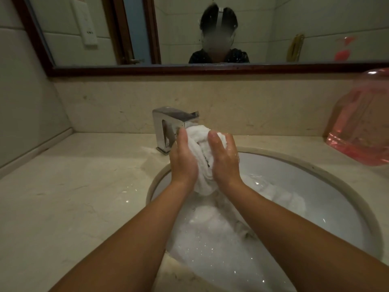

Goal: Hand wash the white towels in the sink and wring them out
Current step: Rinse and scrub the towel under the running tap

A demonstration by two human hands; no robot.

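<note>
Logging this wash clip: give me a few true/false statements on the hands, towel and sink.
1. The left hand and right hand grip a bunched towel. True.
2. A pink container stands on the counter at right. True.
3. The towel is held over the counter. False: it is over the sink, by the faucet.
4. The sink is dry. False: it holds suds and more cloth.

A dark-framed mirror [294, 28] hung at 12 o'clock above a beige marble splashback [105, 102]. The pale tabletop [73, 186] spread toward 9 o'clock; a pink tub [362, 127] stood at 3 o'clock.
</note>
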